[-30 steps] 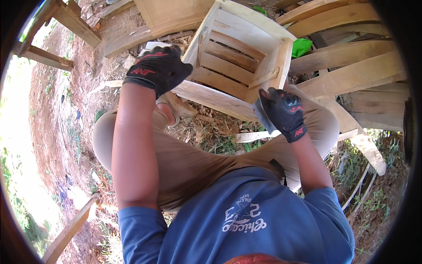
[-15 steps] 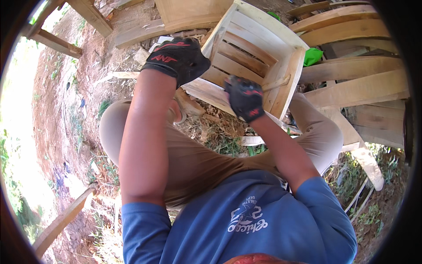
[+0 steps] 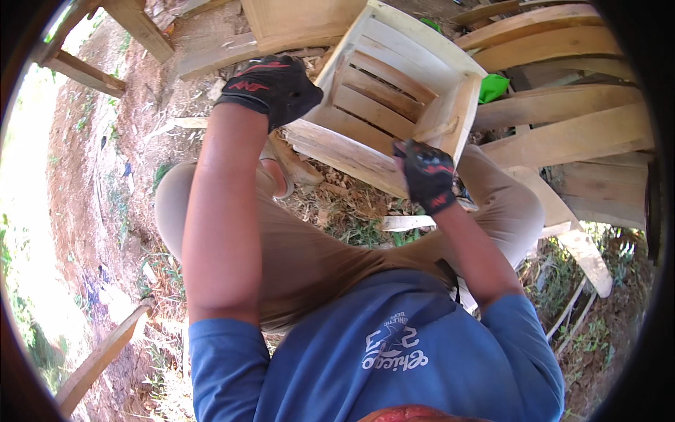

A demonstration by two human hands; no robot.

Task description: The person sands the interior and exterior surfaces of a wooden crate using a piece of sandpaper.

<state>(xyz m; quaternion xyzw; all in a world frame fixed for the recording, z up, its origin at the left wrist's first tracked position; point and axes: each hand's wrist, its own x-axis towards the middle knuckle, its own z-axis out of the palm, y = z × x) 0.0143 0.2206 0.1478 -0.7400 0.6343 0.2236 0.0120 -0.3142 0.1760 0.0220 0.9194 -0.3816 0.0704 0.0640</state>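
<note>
A slatted wooden crate, pale on its outer rim, lies tilted in front of my knees with its open side toward me. My left hand, in a black glove with red marks, is closed at the crate's left corner. Its fingertips are turned away, so what it grips is hidden. My right hand, gloved alike, is closed over the right end of the crate's near side. A rough wooden slat runs along that side between the two hands.
Curved boards are stacked at the right, beside a bright green object. A wooden panel stands behind the crate. Timber legs rise at the far left. A loose board lies lower left on dirt and grass.
My right hand has moved right and nearer along the crate. The crate's near side has tipped, showing more of the slat's face. My left hand has shifted slightly left.
</note>
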